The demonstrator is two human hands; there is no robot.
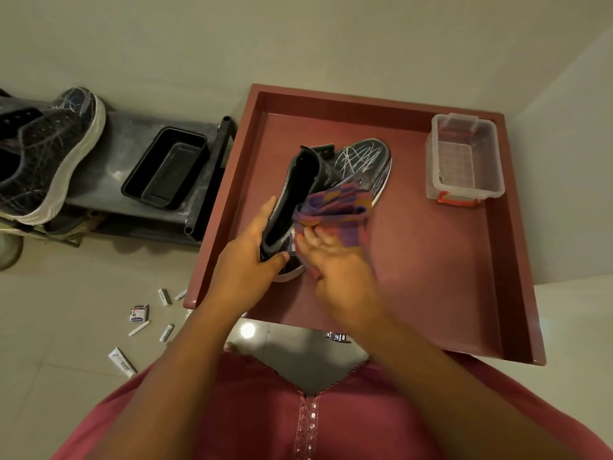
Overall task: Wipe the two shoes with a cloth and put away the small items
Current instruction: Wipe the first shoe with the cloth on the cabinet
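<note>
Frame centre: black shoe (331, 180) on red bench (431, 260), long axis diagonal, toe toward upper right. Left hand (245, 260) grasps heel. Right hand (335, 260) presses cloth (338, 207) against shoe's side. 2nd shoe (49, 154) upper left.

One shoe (335, 180) sits mid-worktop (431, 277), tub (464, 161) at its right; other shoe (49, 157) on the rack (112, 184) left, small items (139, 313) on the floor.

Head view, steeply downward, close above red tray (510, 260)
</note>
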